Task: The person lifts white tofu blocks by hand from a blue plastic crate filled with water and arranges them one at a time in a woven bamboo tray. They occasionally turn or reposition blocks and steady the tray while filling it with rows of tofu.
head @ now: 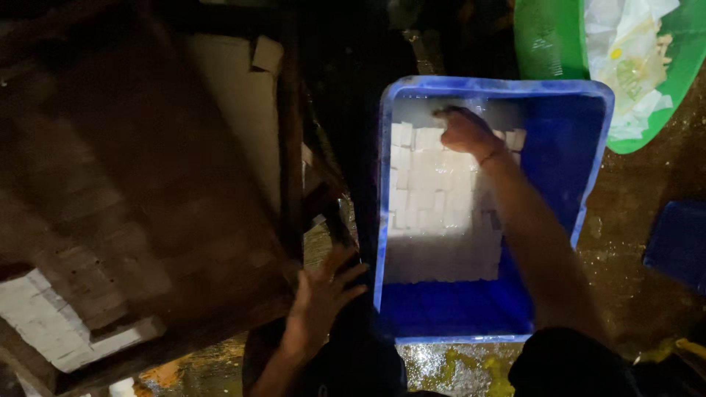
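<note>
White blocks (434,191) lie packed in tight rows inside a blue crate (562,147), filling its left and far part; the near strip of the crate floor is bare blue. Right hand (465,131) reaches into the far end, fingers curled down on the top row of blocks, though blur hides whether it grips one. Left hand (321,294) is spread wide, fingers apart, resting at the crate's near-left corner beside a dark wooden board (140,184). More white blocks (44,323) sit at the lower left. Green tub (548,37) with crumpled plastic (632,51) stands beyond the crate. Wet floor (632,220) around.
</note>
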